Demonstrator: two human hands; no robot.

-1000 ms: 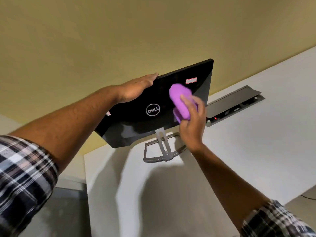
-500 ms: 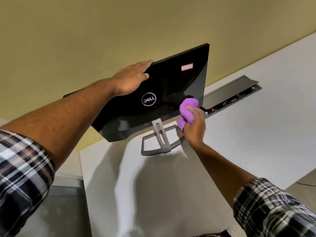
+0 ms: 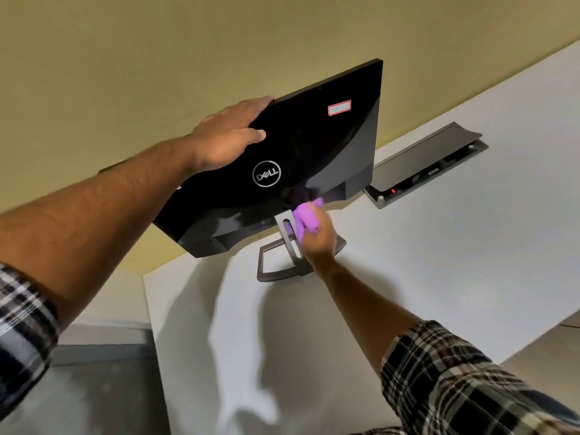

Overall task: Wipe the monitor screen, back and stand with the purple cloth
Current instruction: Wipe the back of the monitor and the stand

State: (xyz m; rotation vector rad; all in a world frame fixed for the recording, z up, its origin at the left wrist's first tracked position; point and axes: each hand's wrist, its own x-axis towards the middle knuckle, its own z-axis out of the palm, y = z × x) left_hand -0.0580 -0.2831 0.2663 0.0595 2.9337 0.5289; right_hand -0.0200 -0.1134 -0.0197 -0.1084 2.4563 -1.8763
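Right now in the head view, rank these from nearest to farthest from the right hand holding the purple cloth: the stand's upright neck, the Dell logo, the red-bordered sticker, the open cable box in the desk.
From the right hand:
1. Stand neck, right beside the hand on its left.
2. Dell logo, above it on the monitor's back.
3. Cable box to the right and red-bordered sticker near the top edge: too close to call.
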